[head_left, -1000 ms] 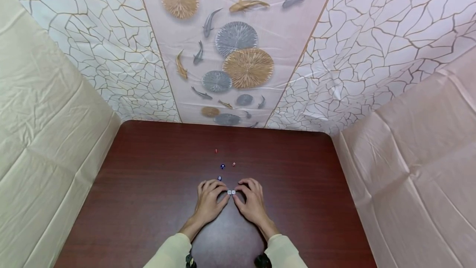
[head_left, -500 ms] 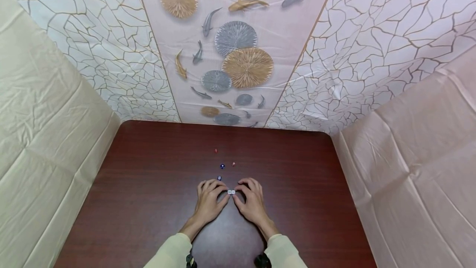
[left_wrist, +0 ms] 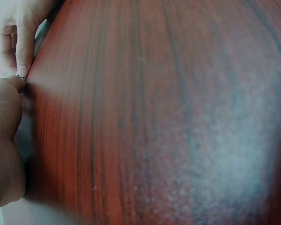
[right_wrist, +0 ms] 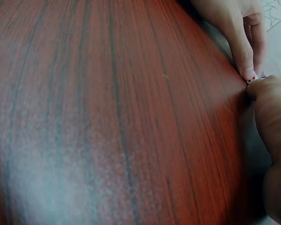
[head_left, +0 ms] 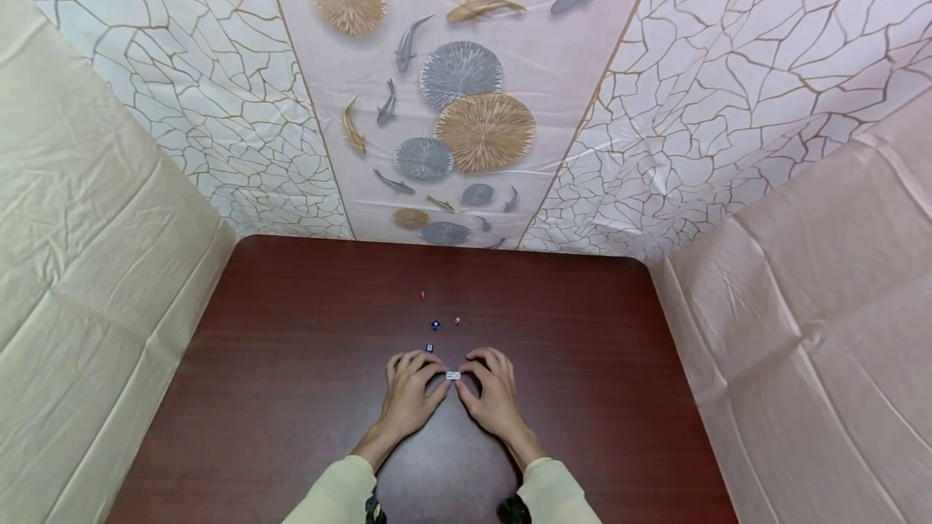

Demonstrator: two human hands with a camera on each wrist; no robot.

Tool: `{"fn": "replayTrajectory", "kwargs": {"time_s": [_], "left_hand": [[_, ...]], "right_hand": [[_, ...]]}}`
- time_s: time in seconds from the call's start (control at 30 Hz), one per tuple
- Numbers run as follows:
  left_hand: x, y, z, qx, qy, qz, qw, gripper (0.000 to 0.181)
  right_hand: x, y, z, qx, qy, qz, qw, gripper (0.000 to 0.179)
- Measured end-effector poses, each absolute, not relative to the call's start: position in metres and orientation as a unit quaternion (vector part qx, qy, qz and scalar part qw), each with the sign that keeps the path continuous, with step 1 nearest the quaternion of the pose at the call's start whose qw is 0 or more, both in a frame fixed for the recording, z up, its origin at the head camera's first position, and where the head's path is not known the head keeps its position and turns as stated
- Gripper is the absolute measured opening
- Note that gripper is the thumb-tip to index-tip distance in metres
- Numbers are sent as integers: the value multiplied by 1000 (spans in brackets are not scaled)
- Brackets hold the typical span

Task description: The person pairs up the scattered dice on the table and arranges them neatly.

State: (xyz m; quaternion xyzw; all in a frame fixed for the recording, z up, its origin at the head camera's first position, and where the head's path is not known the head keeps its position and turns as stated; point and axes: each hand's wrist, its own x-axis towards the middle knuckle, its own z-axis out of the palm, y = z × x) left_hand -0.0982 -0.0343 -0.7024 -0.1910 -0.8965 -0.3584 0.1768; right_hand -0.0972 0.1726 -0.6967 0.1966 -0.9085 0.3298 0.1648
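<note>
Two small white dice, a left die (head_left: 449, 376) and a right die (head_left: 457, 376), sit side by side on the dark red wooden table (head_left: 291, 395), with no gap that I can make out. My left hand (head_left: 411, 393) pinches the left die between thumb and forefinger. From the other side my right hand (head_left: 497, 395) pinches the right die the same way. In the left wrist view only a sliver of a die (left_wrist: 21, 77) shows between the fingertips. The right wrist view gives a similar glimpse of a white die (right_wrist: 251, 79) with red pips, mostly covered.
Just beyond my left fingers lies a dark blue die (head_left: 429, 348). Farther back are a blue many-sided die (head_left: 435, 325), a small red-and-white die (head_left: 457, 320) and a red die (head_left: 422, 295). Patterned cloth (head_left: 437, 120) hangs behind the table; plain pale cloth (head_left: 815, 322) flanks it.
The two white dice have come slightly closer, closing a thin gap between them. Both hands otherwise stay where they were, and the other dice lie unmoved.
</note>
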Motion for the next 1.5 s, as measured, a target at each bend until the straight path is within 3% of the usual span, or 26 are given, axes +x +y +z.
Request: {"fn": "replayTrajectory", "kwargs": {"time_s": [0.4,0.87,1.2,1.5], "left_hand": [[-99,-33,-706,-190,-898,-345,194,19],[-100,-34,-709,-191,-897,-354,184,19],[-101,-34,-710,-191,-895,-351,197,21],[-101,-35,-710,-190,-896,-361,176,20]], "right_hand": [[-97,172,-695,193,-908,339,153,20],[-102,181,-680,179,-894,400,90,29],[-131,181,-665,198,-892,388,125,26],[-164,174,-653,213,-908,351,78,29]]}}
